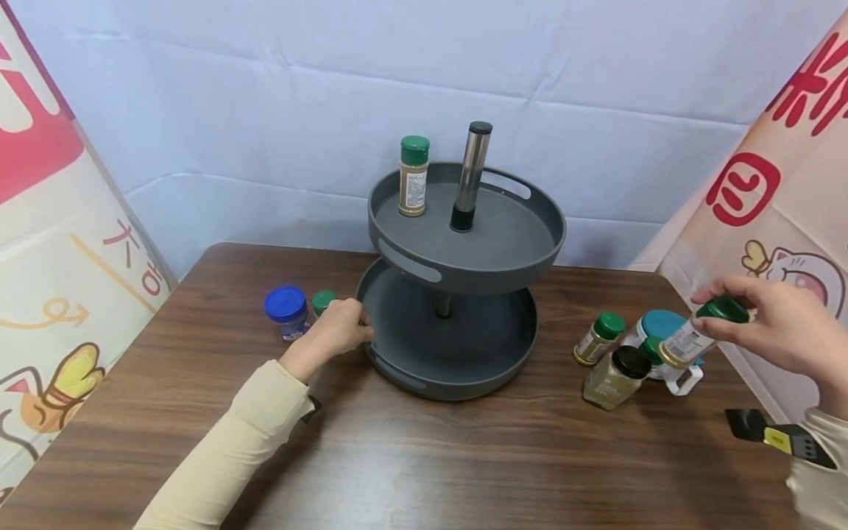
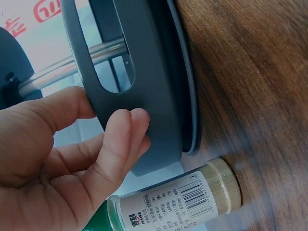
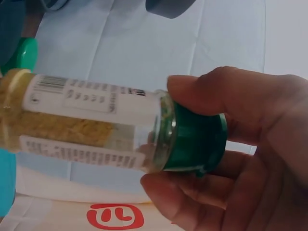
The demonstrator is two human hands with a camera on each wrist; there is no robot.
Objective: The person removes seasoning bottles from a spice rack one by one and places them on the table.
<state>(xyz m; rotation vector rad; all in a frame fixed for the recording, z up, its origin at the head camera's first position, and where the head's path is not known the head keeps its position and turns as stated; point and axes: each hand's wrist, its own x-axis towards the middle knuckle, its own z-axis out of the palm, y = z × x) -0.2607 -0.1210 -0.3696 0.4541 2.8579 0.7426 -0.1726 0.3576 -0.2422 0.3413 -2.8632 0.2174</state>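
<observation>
On the right of the head view, my right hand (image 1: pixel 788 324) grips a spice jar (image 1: pixel 687 343) by its green cap, tilted above the other jars. The right wrist view shows its clear body (image 3: pixel 72 120) with yellowish-brown contents and a white label. My left hand (image 1: pixel 334 327) pinches the rim of the lower tray of a grey two-tier turntable (image 1: pixel 457 391); the left wrist view shows its fingers (image 2: pixel 118 139) against the outer wall, just below a handle slot. Right beside that hand stands another green-capped spice jar (image 2: pixel 168 202), mostly hidden by it in the head view.
One green-capped jar (image 1: pixel 414 177) stands on the upper tray (image 1: pixel 503 250), left of the metal post (image 1: pixel 472 169). A blue-lidded jar (image 1: pixel 286 313) sits at left. At right are a small green-capped jar (image 1: pixel 598 338), a black-lidded jar (image 1: pixel 616 379) and a blue-lidded white-handled container (image 1: pixel 662 324).
</observation>
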